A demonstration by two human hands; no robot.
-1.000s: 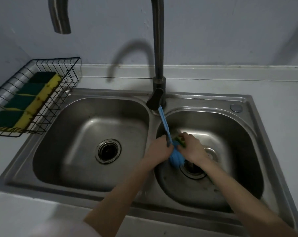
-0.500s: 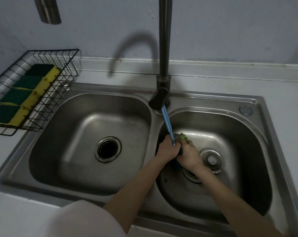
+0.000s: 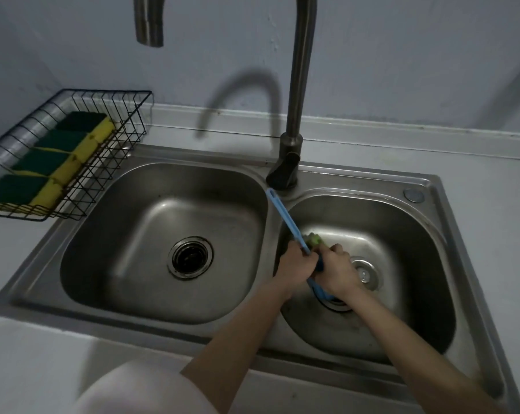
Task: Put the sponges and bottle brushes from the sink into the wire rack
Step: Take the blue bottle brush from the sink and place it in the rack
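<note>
Gripping low in the right basin, right of centre in the frame: left hand [image 3: 296, 262] closed round the long blue plastic handle of a bottle brush [image 3: 284, 216], right hand [image 3: 339, 271] curled over something beside it, a scrap of green sponge-like material [image 3: 315, 239] peeking out above the knuckles. Both hands touching, knuckle to knuckle, with a blue loop or brush head showing just beneath the right wrist. Probably gathered together so as to lift several pieces in one trip; whether one brush or two, hard to tell. Handle slanting up and left from the fists, its tip resting near the divider just below the dark metal tap base [image 3: 284, 171].

Further out: stainless steel double sink [image 3: 426, 186], left basin bare but for its drain [image 3: 190, 257], round metal stopper [image 3: 365, 271] just right of the right hand.

At the upper left of the frame, well apart from the hands, black wire rack [image 3: 118, 138] on the pale desk [image 3: 34, 354], already holding a row of green-and-yellow sponges [image 3: 70, 153]. Space remaining along its right side, likely enough for the brush laid lengthwise.
</note>
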